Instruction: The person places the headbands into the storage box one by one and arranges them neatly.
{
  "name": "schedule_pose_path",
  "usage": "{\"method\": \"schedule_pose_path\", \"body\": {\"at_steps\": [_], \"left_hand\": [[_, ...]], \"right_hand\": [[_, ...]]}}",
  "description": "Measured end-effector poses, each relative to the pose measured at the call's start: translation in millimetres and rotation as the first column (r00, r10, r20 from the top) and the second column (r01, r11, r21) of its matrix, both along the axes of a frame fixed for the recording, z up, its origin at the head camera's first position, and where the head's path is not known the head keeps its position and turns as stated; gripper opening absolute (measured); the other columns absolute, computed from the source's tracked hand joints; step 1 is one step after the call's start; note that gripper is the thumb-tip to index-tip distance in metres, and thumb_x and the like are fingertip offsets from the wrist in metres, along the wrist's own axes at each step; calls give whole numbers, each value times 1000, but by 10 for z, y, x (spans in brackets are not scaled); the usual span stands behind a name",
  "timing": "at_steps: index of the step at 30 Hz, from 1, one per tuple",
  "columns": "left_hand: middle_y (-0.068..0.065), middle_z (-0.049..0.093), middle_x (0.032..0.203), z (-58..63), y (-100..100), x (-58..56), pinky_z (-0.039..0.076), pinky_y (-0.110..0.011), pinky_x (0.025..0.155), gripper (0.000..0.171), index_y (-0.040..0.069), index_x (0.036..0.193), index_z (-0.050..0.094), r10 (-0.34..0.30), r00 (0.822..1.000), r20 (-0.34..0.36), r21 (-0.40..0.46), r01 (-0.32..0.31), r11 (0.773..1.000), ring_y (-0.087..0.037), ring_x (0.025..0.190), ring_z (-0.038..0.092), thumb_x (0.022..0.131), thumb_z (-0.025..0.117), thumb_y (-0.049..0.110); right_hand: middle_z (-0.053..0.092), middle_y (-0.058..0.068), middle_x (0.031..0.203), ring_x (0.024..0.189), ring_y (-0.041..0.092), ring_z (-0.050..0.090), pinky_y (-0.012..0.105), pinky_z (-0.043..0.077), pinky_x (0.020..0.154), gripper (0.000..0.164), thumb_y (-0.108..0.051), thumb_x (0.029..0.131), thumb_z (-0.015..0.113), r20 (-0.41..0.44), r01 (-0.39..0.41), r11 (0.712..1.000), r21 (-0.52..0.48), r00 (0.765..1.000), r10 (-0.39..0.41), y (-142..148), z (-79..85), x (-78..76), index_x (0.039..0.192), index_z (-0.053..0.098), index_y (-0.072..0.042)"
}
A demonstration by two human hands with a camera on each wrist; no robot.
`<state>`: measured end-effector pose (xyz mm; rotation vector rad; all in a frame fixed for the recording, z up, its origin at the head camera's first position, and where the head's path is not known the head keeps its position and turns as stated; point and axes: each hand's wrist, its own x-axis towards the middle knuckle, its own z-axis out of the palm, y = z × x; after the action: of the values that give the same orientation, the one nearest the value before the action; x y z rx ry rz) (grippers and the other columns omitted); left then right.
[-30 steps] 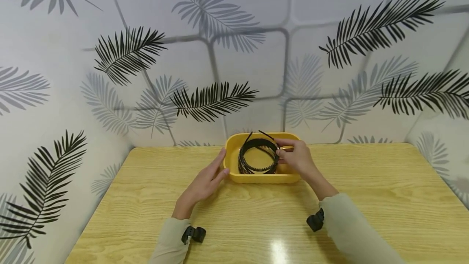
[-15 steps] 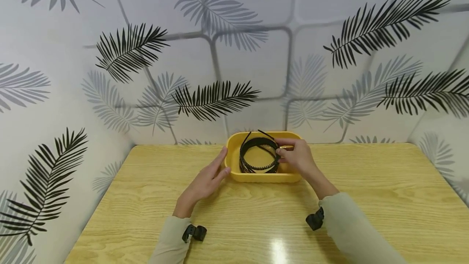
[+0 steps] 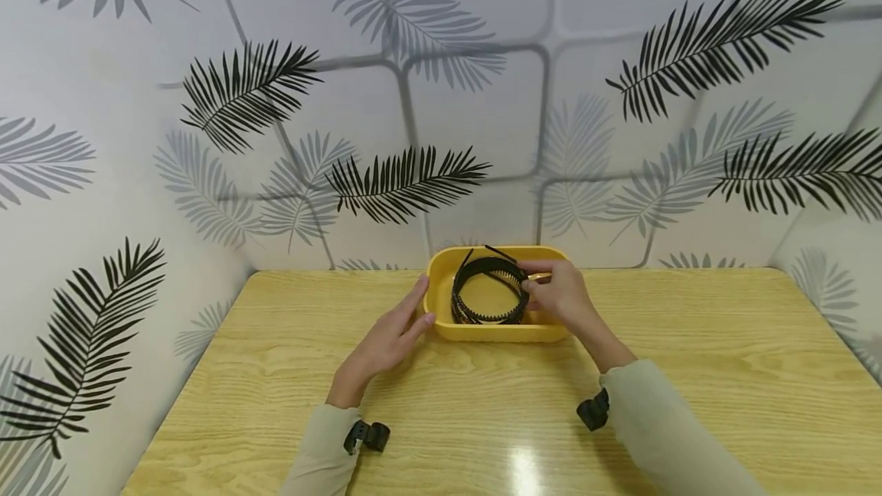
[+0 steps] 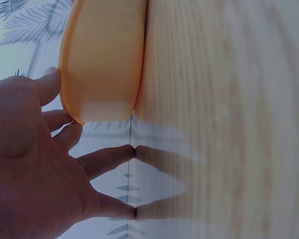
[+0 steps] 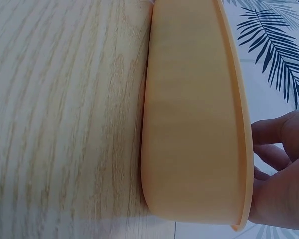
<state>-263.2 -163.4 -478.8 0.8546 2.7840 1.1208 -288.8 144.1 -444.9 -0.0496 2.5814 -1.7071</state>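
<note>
A yellow bin stands on the table against the wall, with several black toothed headbands inside, gathered into a ring. Two thin band ends poke up above its back rim. My left hand touches the bin's left end with extended fingers; in the left wrist view its thumb meets the rim and two fingertips touch the table. My right hand reaches over the right part of the bin and pinches the right side of a headband. In the right wrist view the bin's wall hides the fingertips and the headbands.
The wood-grain table spreads in front and to both sides. A leaf-patterned wall covering rises right behind the bin and along the left. Small black wrist cameras sit on both sleeves.
The ring of headbands shifts very slightly to the right within the bin, with the right hand on it. Both hands stay nearly still; the head view moves a little.
</note>
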Motion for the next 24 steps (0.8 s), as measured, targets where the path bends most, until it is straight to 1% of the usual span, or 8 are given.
{"method": "schedule_pose_path", "body": {"at_steps": [7, 12, 16, 19, 24], "left_hand": [[-15, 14, 170, 2, -15, 12, 20, -46, 124, 64, 2, 164, 14, -5, 1000, 1, 7, 5, 1000, -32, 154, 20, 112, 45, 26], [-15, 13, 170, 15, -8, 8, 20, -47, 124, 65, 1, 164, 14, -10, 1000, 3, 13, 10, 1000, -32, 154, 20, 112, 45, 26], [-16, 14, 169, 21, -11, 1, 19, -46, 125, 65, 1, 164, 14, -5, 1000, -3, 11, 5, 1000, -33, 154, 20, 112, 45, 26], [-18, 15, 169, 19, -12, -4, 19, -47, 125, 65, 1, 164, 14, -7, 1000, -4, 12, 7, 1000, -33, 154, 20, 112, 45, 26], [-18, 15, 169, 17, -26, 0, 18, -46, 125, 64, 2, 164, 14, -12, 1000, 5, 16, 12, 1000, -32, 154, 20, 112, 44, 27]], "right_hand": [[65, 32, 123, 77, 38, 74, 43, 63, 72, 41, 3, 99, 63, 2, -7, 1000, 9, 1000, 7, -27, -24, 29, 140, 62, 1], [69, 31, 116, 76, 37, 74, 41, 63, 69, 40, 4, 99, 63, -42, -10, 997, 71, 999, 13, -17, -29, 62, 139, 62, 3], [70, 31, 110, 74, 36, 74, 41, 63, 66, 40, 3, 98, 64, -82, -25, 991, 128, 996, 36, -24, -23, 67, 138, 62, 5], [68, 31, 113, 75, 36, 74, 41, 63, 64, 41, 3, 97, 65, -93, -36, 987, 154, 994, 51, -28, -17, 72, 138, 61, 6], [66, 31, 116, 76, 35, 74, 40, 62, 63, 42, 1, 98, 66, -74, -47, 984, 173, 995, 60, -27, -5, 86, 139, 60, 6]]}}
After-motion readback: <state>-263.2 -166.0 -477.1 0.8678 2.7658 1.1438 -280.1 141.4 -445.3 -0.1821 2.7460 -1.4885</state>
